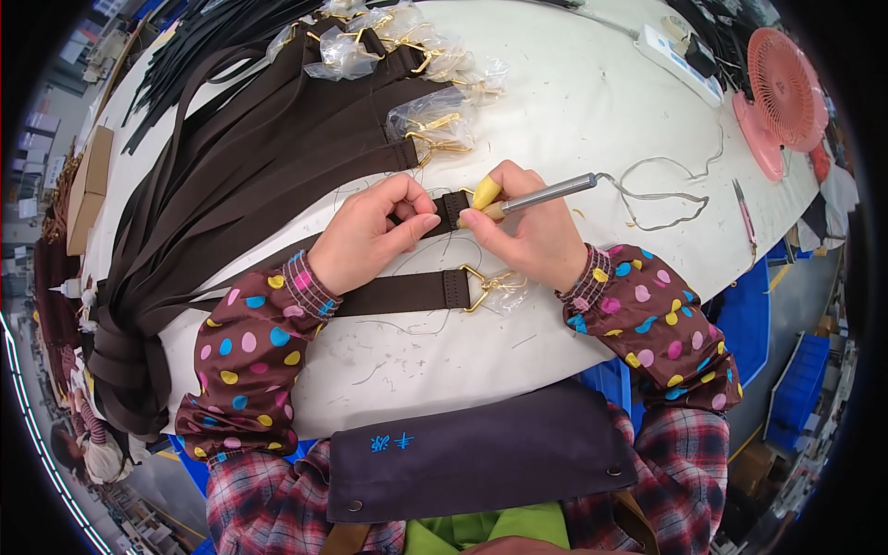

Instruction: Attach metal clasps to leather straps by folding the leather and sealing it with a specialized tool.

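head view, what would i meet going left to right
Cardboard box, left hand, right hand gripping a corded pen-shaped tool, white power strip, pink fan.

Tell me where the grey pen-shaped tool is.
In the head view, the grey pen-shaped tool is just right of centre, held in the right hand beside a brown strap, its cord lying rightward over the white table.

Workshop, with heaped brown straps (268,166)

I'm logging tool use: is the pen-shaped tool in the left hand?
No, the right hand holds the pen-shaped tool, while the left hand is at the dark strap.
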Available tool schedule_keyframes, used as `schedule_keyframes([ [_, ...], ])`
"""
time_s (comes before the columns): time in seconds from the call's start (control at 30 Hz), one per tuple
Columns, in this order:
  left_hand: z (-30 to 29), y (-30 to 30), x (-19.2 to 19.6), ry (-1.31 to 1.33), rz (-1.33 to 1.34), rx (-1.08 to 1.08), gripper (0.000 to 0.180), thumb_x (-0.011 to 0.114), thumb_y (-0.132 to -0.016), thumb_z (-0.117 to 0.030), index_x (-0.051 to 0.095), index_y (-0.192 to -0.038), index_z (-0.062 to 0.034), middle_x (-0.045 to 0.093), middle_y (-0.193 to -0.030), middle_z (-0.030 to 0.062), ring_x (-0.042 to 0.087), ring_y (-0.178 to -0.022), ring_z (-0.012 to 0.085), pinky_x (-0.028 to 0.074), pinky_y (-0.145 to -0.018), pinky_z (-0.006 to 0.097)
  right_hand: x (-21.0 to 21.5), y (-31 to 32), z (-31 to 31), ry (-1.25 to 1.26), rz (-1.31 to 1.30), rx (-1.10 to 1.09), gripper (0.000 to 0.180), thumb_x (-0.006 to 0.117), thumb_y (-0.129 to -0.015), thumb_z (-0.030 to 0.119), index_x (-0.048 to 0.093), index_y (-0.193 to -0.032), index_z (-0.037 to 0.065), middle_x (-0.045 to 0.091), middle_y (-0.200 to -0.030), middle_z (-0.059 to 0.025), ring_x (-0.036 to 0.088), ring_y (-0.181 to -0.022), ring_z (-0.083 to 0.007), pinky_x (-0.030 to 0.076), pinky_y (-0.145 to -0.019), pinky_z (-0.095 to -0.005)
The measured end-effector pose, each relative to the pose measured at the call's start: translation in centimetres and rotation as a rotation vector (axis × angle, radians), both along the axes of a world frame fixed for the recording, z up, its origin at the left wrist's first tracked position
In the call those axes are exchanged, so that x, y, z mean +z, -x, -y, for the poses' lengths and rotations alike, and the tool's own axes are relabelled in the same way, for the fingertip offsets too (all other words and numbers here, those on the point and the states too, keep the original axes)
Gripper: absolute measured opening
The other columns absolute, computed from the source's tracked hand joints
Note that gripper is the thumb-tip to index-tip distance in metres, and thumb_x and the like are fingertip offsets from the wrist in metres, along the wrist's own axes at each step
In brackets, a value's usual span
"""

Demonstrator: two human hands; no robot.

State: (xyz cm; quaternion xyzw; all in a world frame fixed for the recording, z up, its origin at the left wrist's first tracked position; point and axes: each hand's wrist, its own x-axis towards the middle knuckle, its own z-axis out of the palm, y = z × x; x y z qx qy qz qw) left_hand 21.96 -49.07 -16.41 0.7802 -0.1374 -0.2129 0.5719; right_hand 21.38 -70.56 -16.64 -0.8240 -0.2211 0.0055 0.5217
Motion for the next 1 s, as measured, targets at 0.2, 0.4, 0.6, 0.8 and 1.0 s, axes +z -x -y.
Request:
schedule_keyframes([
  [0.2,0.0,0.0,0.0,-0.007,0.018,-0.005,0.013,0.062,-0.089,-0.012,0.052,-0.088,-0.0024,0.056,-0.073,0.0008,0.054,-0.061,0.0061,0.045,-0.055,0.020,0.2,0.0,0.0,0.021,-0.005,-0.004,0.020,0.069,-0.079,0.010,0.050,-0.081,0.004,0.055,-0.072,-0.0049,0.050,-0.068,-0.0162,0.040,-0.062,-0.0292],
  [0.4,0.0,-0.1,0.1,-0.007,0.014,-0.010,0.014,0.062,-0.089,-0.012,0.052,-0.089,-0.0022,0.056,-0.075,0.0013,0.054,-0.062,0.0065,0.045,-0.056,0.021,0.5,0.0,-0.1,0.014,-0.031,-0.007,0.021,0.070,-0.078,0.012,0.051,-0.081,0.005,0.055,-0.072,-0.0048,0.049,-0.070,-0.0172,0.040,-0.063,-0.0300],
  [0.6,-0.1,0.0,0.5,0.010,-0.009,0.000,0.012,0.061,-0.088,-0.010,0.052,-0.090,-0.0020,0.055,-0.079,0.0030,0.055,-0.065,0.0083,0.047,-0.057,0.023,0.3,0.0,-0.1,-0.017,-0.030,0.001,0.019,0.068,-0.080,0.010,0.050,-0.083,0.004,0.055,-0.074,-0.0045,0.050,-0.070,-0.0151,0.040,-0.064,-0.0286],
  [0.8,0.4,-1.4,3.5,-0.398,0.423,-0.302,0.017,0.066,-0.081,-0.009,0.056,-0.094,-0.0047,0.054,-0.091,0.0086,0.059,-0.076,0.0227,0.049,-0.068,0.032,-0.4,-0.2,0.5,-0.155,-0.023,-0.038,0.019,0.066,-0.081,0.009,0.048,-0.083,0.002,0.057,-0.071,-0.0062,0.055,-0.063,-0.0136,0.044,-0.058,-0.0266],
  [1.0,1.2,-3.6,2.1,-0.339,0.412,-0.432,0.015,0.068,-0.080,-0.005,0.060,-0.093,-0.0049,0.051,-0.091,0.0067,0.055,-0.077,0.0185,0.046,-0.068,0.029,-0.5,-0.4,0.3,-0.160,-0.063,-0.042,0.022,0.066,-0.080,0.012,0.046,-0.083,0.002,0.060,-0.068,-0.0080,0.058,-0.059,-0.0159,0.047,-0.055,-0.0275],
])
